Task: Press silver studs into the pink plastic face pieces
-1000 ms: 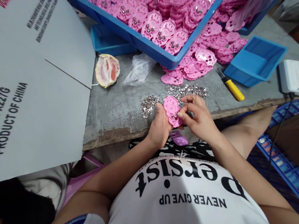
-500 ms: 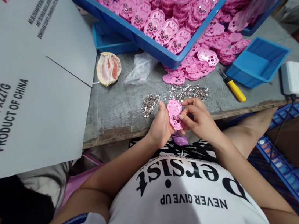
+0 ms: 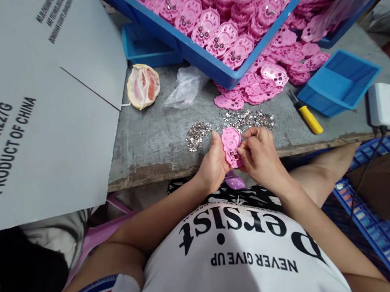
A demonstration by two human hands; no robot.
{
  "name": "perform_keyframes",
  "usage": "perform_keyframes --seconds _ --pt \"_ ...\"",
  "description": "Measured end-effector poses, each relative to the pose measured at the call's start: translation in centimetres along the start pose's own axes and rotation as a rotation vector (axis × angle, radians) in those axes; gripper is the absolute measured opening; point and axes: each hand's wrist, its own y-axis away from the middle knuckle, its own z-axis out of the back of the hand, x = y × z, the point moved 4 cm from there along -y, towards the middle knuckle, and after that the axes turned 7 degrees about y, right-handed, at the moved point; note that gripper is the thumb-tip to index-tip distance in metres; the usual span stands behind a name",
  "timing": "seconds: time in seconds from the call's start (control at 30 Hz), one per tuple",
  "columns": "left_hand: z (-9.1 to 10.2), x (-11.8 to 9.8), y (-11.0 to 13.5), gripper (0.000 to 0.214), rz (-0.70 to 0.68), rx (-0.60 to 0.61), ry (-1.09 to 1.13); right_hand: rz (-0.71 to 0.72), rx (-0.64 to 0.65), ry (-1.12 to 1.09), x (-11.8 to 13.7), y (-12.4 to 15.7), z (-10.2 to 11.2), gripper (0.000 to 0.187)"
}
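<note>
The left hand [image 3: 214,162] grips a pink plastic piece [image 3: 232,146] by its left edge, held upright over the near edge of the bench [image 3: 154,144]. The right hand [image 3: 259,154] pinches the piece's right side with fingertips closed on it. Just beyond lies a scatter of small metal parts [image 3: 228,124]; a yellow-handled tool [image 3: 307,115] rests to the right.

a small assembly workshop, by the look of it. a worn grey workbench [image 3: 158,141] carries a big blue crate [image 3: 184,46] at the far side, heaped with identical pink plastic parts [image 3: 227,11], more spilling onto the bench. a pile of tiny metal pieces [image 3: 196,133] lies near the edge, a yellow-handled tool [image 3: 309,118] to the right, a printed shipping carton [image 3: 30,106] on the left.
</note>
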Motion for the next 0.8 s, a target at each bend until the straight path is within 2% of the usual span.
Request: perform_keyframes --seconds 0.07,0.2,0.33,0.47,0.63,0.8 --pt "-0.1 -0.1 0.0 0.068 0.001 -0.007 -0.018 0.006 0.000 0.036 0.2 -0.1 0.1 0.014" --pt "0.2 -0.1 0.2 0.039 -0.041 -0.087 -0.140 0.014 0.001 0.111 0.5 -0.2 0.4 0.012" --pt "0.5 -0.4 0.4 0.053 -0.142 -0.107 -0.315 0.008 -0.008 0.097 0.5 -0.3 0.4 0.012" --pt "0.8 -0.7 0.3 0.049 -0.186 -0.137 -0.370 -0.035 -0.044 -0.079 0.1 -0.3 0.3 0.015" --pt "0.9 -0.8 0.4 0.050 -0.146 -0.132 -0.373 -0.246 -0.119 -0.469 -1.0 0.0 0.5 0.013" --pt "0.6 -1.0 0.5 0.049 -0.115 -0.080 -0.376 -0.309 -0.206 -0.592 -1.9 0.2 0.7 0.011"
